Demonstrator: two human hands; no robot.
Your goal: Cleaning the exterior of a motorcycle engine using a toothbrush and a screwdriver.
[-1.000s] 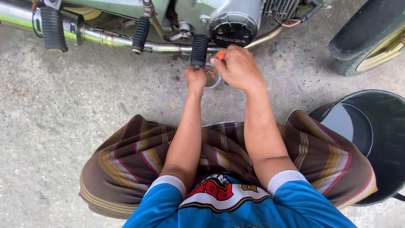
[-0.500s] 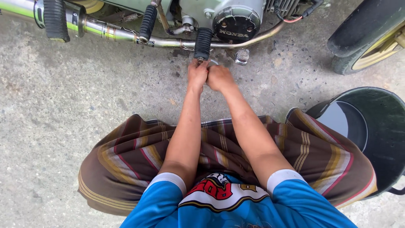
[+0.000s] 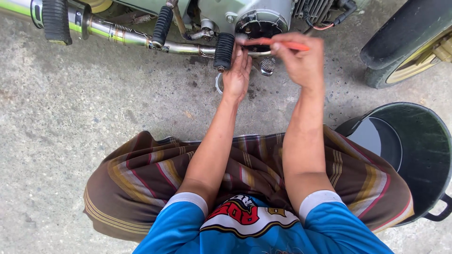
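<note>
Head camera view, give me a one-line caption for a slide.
Right hand holds an orange-handled tool at a motorcycle engine cover; left hand rests beside a black footpeg.

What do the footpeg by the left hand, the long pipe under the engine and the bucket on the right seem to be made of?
Footpeg: probably black rubber, matte and ribbed.
Pipe: metal, likely chromed or polished steel; it gives bright reflections.
Bucket: looks like dark plastic, with a smooth, slightly glossy wall and a moulded handle.
The left hand is beside the footpeg.
</note>
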